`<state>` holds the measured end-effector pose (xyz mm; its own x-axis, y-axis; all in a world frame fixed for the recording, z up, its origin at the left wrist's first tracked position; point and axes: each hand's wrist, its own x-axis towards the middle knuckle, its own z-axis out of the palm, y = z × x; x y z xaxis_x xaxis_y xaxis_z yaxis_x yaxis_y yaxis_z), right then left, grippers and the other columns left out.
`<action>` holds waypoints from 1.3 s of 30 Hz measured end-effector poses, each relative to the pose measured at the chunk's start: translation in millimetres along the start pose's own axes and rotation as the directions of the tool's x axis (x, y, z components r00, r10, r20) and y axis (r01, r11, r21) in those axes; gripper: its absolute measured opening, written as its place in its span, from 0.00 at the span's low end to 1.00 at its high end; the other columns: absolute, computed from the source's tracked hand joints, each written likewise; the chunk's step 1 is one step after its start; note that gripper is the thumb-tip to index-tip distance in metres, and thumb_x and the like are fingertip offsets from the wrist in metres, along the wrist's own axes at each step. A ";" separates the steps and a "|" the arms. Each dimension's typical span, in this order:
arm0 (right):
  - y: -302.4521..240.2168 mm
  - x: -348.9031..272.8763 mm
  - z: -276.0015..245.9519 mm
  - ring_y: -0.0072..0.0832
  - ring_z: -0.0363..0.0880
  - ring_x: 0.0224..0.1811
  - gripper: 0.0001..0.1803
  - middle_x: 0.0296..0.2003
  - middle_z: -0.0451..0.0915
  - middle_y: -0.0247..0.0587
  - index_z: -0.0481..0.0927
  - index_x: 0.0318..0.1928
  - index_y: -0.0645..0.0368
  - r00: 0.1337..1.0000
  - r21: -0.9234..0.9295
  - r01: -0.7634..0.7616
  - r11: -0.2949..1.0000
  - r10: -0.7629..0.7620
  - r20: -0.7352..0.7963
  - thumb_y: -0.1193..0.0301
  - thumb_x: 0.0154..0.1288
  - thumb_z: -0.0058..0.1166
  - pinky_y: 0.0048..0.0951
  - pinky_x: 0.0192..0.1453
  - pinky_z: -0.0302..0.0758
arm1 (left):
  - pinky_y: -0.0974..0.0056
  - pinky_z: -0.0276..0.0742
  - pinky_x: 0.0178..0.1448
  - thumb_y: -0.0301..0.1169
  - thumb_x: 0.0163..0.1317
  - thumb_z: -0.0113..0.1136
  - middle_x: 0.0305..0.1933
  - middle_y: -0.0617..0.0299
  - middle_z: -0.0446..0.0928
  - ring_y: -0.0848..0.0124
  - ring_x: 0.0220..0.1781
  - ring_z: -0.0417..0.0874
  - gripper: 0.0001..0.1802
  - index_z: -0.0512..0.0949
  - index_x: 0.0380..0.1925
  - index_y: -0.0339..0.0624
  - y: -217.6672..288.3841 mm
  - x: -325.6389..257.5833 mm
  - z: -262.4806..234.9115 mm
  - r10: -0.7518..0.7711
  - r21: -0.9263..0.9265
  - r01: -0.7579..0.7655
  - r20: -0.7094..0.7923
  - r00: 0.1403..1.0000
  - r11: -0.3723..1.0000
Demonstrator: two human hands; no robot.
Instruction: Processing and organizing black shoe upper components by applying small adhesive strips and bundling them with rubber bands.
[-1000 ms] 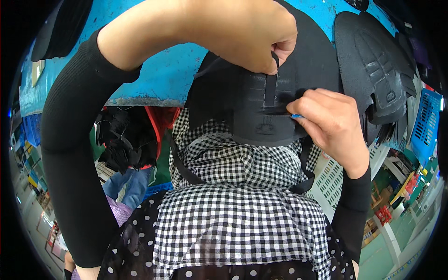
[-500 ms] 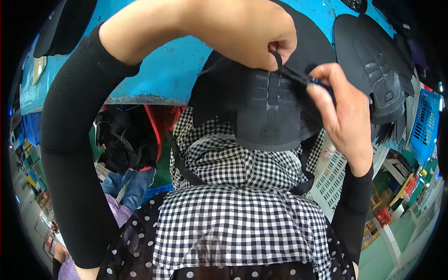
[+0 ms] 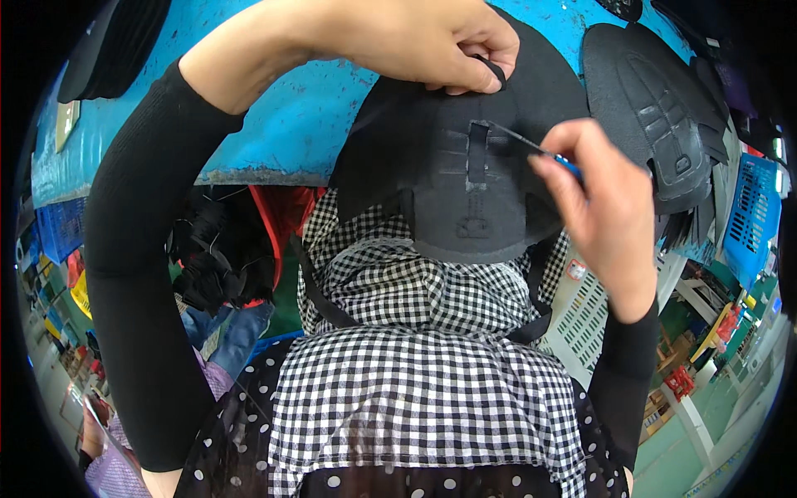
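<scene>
A black molded sheet [image 3: 442, 158] with rounded edges lies over my lap and the table edge. Pressed lines and a short upright strip, framed by pale marks, show on its middle. Near its far side my left hand [image 3: 477, 54] is closed, pinching a small folded black strip [image 3: 491, 73] between thumb and fingers. My right hand [image 3: 604, 207] grips a thin pointed tool [image 3: 523, 139] by its blue handle. The metal shaft points left, its tip just over the top end of the marked strip; I cannot tell whether it touches.
Similar molded black sheets [image 3: 652, 112] are stacked at the right on the blue table [image 3: 286, 124]. More dark pieces [image 3: 116, 50] lie at the far left. Below the table edge, black scraps [image 3: 220, 249] fill a red container. A white slotted crate [image 3: 577, 319] stands right of my lap.
My left hand has moved slightly up and away with the black strip. The tool's tip has come away from that hand and is now over the marked strip on the sheet.
</scene>
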<state>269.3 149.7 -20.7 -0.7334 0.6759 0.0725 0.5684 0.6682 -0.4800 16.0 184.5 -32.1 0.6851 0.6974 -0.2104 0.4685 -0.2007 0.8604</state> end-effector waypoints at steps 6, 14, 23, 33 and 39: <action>-54.0 -5.6 53.4 0.20 0.80 0.17 0.19 0.52 0.84 0.64 0.78 0.51 0.67 0.994 -0.460 0.107 0.881 -0.096 0.047 0.67 0.63 0.59 0.24 0.19 0.76 | 0.71 0.67 0.34 0.33 0.71 0.61 0.30 0.71 0.76 0.80 0.29 0.71 0.08 0.79 0.42 0.39 -16.8 -0.3 -1.0 -0.059 -0.296 0.062 0.017 0.998 0.953; -21.2 21.8 40.2 0.39 0.83 0.22 0.07 0.29 0.85 0.44 0.78 0.37 0.61 0.977 -0.036 0.101 0.994 -0.106 -0.187 0.73 0.60 0.61 0.33 0.24 0.78 | 0.76 0.51 0.21 0.34 0.70 0.67 0.25 0.69 0.79 0.86 0.18 0.62 0.09 0.85 0.45 0.42 9.1 -38.0 -24.1 -0.330 -0.579 0.019 -0.438 0.836 0.815; 99.6 -73.4 -78.9 0.18 0.79 0.28 0.13 0.31 0.83 0.35 0.81 0.49 0.62 0.510 0.759 -0.259 0.598 0.752 -0.418 0.66 0.70 0.61 0.25 0.31 0.76 | 0.75 0.68 0.39 0.35 0.69 0.67 0.27 0.70 0.85 0.87 0.30 0.76 0.09 0.84 0.38 0.41 23.0 -24.6 -22.8 -0.131 -0.328 0.074 -0.153 0.979 0.942; 23.2 -19.3 18.4 0.09 0.64 0.15 0.08 0.24 0.75 0.25 0.77 0.44 0.57 0.755 0.877 -0.364 0.314 0.651 0.080 0.66 0.77 0.57 0.15 0.18 0.58 | 0.78 0.56 0.25 0.36 0.69 0.65 0.29 0.69 0.83 0.88 0.22 0.68 0.07 0.83 0.39 0.46 45.6 -20.9 -31.7 -0.083 -0.372 -0.124 -0.494 0.866 0.920; 16.0 21.0 35.6 0.12 0.64 0.13 0.10 0.20 0.70 0.24 0.73 0.43 0.58 0.808 0.907 -0.409 0.102 0.503 0.308 0.67 0.75 0.61 0.20 0.19 0.65 | 0.74 0.73 0.29 0.29 0.70 0.64 0.28 0.70 0.84 0.84 0.25 0.77 0.05 0.82 0.35 0.39 5.1 -33.9 2.3 -0.212 -0.343 0.184 -0.044 0.976 0.921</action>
<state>249.8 163.5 -58.0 -0.4209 0.7865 -0.4519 0.0197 -0.4902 -0.8714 -3.5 158.3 -21.6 0.5449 0.7539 -0.3672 0.3661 0.1800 0.9130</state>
